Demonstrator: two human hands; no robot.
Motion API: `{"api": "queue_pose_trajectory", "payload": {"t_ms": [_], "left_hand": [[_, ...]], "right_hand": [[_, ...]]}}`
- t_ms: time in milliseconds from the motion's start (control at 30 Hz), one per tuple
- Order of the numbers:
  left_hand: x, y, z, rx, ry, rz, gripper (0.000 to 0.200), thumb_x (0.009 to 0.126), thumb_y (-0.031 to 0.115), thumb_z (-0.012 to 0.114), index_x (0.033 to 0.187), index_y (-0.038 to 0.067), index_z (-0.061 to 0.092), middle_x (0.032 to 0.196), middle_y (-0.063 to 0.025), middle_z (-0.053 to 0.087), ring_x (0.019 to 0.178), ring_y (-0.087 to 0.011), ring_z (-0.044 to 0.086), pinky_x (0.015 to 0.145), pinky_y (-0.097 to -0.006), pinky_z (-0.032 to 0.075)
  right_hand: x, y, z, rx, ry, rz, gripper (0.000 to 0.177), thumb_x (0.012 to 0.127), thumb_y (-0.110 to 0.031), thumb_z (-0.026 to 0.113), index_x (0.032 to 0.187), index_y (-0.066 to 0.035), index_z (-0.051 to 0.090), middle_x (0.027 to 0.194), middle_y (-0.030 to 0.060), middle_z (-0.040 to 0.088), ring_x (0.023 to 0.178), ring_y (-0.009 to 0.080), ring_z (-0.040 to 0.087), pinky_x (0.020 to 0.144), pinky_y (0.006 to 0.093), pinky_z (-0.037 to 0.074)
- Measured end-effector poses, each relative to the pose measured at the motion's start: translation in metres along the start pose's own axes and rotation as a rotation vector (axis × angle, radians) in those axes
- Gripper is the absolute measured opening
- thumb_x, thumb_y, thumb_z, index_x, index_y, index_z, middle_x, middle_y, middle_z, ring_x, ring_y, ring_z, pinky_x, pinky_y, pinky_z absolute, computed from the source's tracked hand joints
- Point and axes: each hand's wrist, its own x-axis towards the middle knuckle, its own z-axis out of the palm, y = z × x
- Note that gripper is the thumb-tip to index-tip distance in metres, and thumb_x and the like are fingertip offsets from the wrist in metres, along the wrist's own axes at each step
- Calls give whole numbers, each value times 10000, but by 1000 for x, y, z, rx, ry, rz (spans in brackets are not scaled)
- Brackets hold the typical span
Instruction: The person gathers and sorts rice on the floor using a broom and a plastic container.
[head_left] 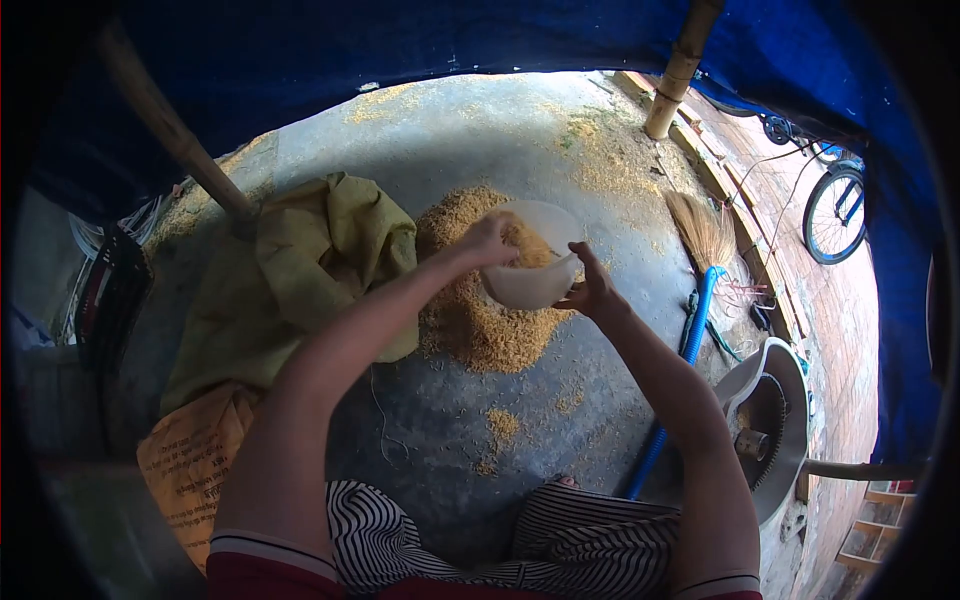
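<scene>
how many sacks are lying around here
2: a green sack crumpled left of the grain pile, and an orange printed sack at lower left, next to the green one. More could be hidden under them.

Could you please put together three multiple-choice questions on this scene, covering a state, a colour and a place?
1. The right hand is
A. flat on the floor
B. raised and empty
C. gripping the bowl by its rim

2. The handle of the broom is
A. red
B. blue
C. green

3. The yellow sack lies
A. left of the grain heap
B. on the bicycle
C. across the person's knees

Answers:
1 C: the fingers close on the bowl's near edge.
2 B: a blue shaft runs down from the straw bristles.
3 A: the sack is crumpled beside the heap on its left.
</scene>
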Motion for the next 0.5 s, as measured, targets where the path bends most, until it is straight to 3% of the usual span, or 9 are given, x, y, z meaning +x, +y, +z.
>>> {"api": "queue_pose_trajectory", "payload": {"t_ms": [67,133,200,233,300,333,400,433,500], "left_hand": [[-6,2,-25,57,57,31,657,730,277,653,1282,31,393,1277,-211,438,1135,-285,488,907,-346,440],[-16,-4,-54,117,120,62,583,746,280,637,1242,32,456,1242,-199,479,1123,-270,497,870,-355,471],[-34,-19,-84,260,152,-3,608,719,301,655,1230,31,466,1187,-189,524,1092,-286,519,886,-366,457],[-44,-31,-97,260,168,-19,608,719,301,655,1230,31,466,1187,-189,524,1092,-286,519,886,-366,457],[-67,-60,-122,518,163,-284,650,692,318,660,1247,51,453,1272,-221,436,1191,-340,416,981,-490,344],[-75,-81,-129,515,183,-307,650,692,318,660,1247,51,453,1272,-221,436,1191,-340,416,981,-490,344],[-91,-115,-139,824,466,-642,707,672,306,648,1292,69,403,1358,-241,303,1289,-416,214,1016,-613,166],[-105,-123,-148,822,474,-658,707,672,306,648,1292,69,403,1358,-241,303,1289,-416,214,1016,-613,166],[-127,-133,-161,688,519,-693,746,665,248,628,1329,64,344,1401,-241,203,1305,-474,45,972,-698,52]], "right_hand": [[10,3,-10,215,5,43,743,735,-411,585,1344,-118,275,1322,225,318,1186,406,376,938,616,288],[20,1,-22,238,-45,43,727,731,-405,591,1331,-124,292,1314,228,322,1168,414,390,914,629,298],[4,-6,-16,-31,-104,-54,857,691,-440,639,1351,-119,197,1361,221,237,1216,408,342,946,581,307],[-25,-8,7,-223,-44,-213,863,674,-440,657,1339,-99,226,1331,225,280,1223,399,332,944,589,301],[-24,-10,17,-156,-8,-152,852,668,-439,665,1333,-115,242,1318,225,298,1208,400,349,939,592,306],[-24,-13,23,-80,54,-94,842,661,-437,673,1328,-130,258,1305,225,315,1193,401,365,934,595,312],[-31,-17,42,-123,-15,-104,835,658,-434,678,1330,-156,267,1284,236,335,1172,399,381,934,591,316],[-39,-20,56,-161,-22,-138,839,658,-431,681,1334,-158,265,1284,240,335,1169,398,382,941,589,310],[-33,-18,70,-180,-8,-185,848,659,-434,689,1337,-155,265,1279,251,332,1167,401,382,957,582,300]]}}
